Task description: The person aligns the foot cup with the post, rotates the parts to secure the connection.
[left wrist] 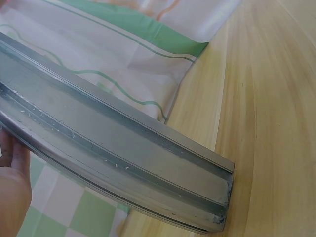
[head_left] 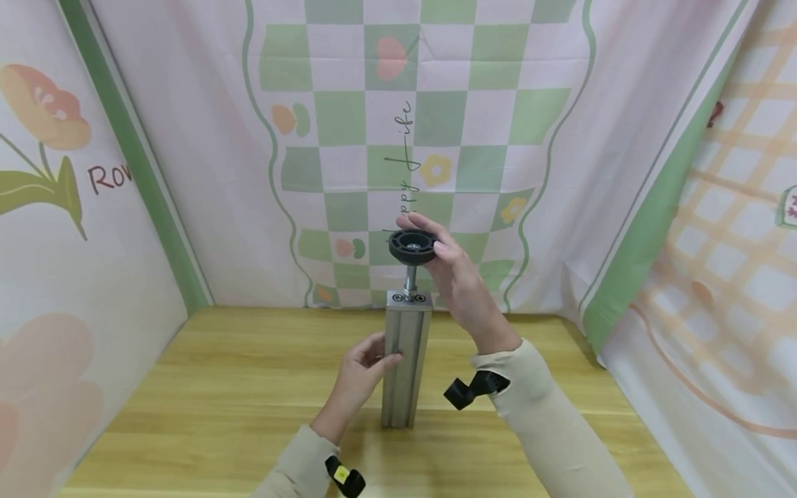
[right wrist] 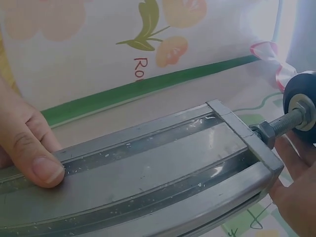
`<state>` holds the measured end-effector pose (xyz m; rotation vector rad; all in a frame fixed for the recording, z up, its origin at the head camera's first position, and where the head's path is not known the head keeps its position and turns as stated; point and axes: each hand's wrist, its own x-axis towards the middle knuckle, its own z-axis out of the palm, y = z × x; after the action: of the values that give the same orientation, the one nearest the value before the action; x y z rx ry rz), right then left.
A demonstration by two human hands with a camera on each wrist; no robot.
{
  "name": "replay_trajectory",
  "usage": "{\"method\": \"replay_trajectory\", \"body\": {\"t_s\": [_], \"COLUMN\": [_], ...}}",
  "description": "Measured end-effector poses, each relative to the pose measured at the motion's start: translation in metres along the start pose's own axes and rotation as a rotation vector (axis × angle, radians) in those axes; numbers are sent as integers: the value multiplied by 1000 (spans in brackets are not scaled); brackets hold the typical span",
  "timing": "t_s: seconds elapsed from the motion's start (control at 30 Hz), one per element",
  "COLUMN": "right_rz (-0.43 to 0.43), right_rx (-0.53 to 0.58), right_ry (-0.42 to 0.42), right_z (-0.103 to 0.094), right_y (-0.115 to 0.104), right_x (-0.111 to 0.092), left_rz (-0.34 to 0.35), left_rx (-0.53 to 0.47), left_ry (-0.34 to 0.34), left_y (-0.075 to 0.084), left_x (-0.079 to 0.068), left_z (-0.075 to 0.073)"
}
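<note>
An aluminium profile (head_left: pixel 405 373) stands upright on the wooden table, its side grooves dotted with small shavings in the wrist views. On its top is an end plate (head_left: pixel 409 299), from which a threaded stud (head_left: pixel 411 278) rises, with a hex nut (right wrist: pixel 264 133) at its base. A black round levelling foot (head_left: pixel 411 259) caps the stud, underside up. My left hand (head_left: pixel 364 366) grips the profile partway up, thumb on the near face. My right hand (head_left: pixel 463 294) holds the foot's rim from the right, thumb on the near side and fingers behind.
The wooden table (head_left: pixel 249 373) reaches back to a hanging cloth (head_left: pixel 339 117) with green checks. Printed cloths also hang at the left (head_left: pixel 43 277) and right (head_left: pixel 735 277). A black strap mount (head_left: pixel 476 389) sits on the right sleeve, another (head_left: pixel 345 477) on the left.
</note>
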<state>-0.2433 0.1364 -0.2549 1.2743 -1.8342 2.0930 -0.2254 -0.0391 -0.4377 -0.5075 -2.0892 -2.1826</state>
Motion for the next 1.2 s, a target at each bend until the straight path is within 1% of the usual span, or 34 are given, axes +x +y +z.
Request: {"method": "replay_trajectory", "body": {"t_s": [0.3,0.43,0.57,0.63,0.77,0.87,0.93,1.0,1.07,1.2], "right_rz": [-12,-14,-19,-16,6,14,13,8,-7,-48], "right_rx": [17,8,-25,-47,-71,-53,-37,-45,-79,-227], "right_ry": [20,25,44,66,147,201,219,232,243,276], "right_z": [-1,-1,-2,-1,2,5,7,8,9,12], "right_y": [-1,-1,1,1,2,2,1,1,0,-1], "right_x": [0,0,-2,-3,-5,-5,-5,-4,-4,-3], "left_rz": [-12,-22,-15,-11,-8,-6,-1,6,8,5], "left_rx": [7,3,2,5,12,10,6,3,2,-3], "left_ry": [2,2,1,4,10,9,7,4,3,4], "left_y": [2,2,2,2,1,1,1,1,0,0], "left_x": [-1,-1,-1,-1,-1,-2,-2,-2,-1,-1], "left_z": [0,0,1,1,2,2,2,2,1,1]}}
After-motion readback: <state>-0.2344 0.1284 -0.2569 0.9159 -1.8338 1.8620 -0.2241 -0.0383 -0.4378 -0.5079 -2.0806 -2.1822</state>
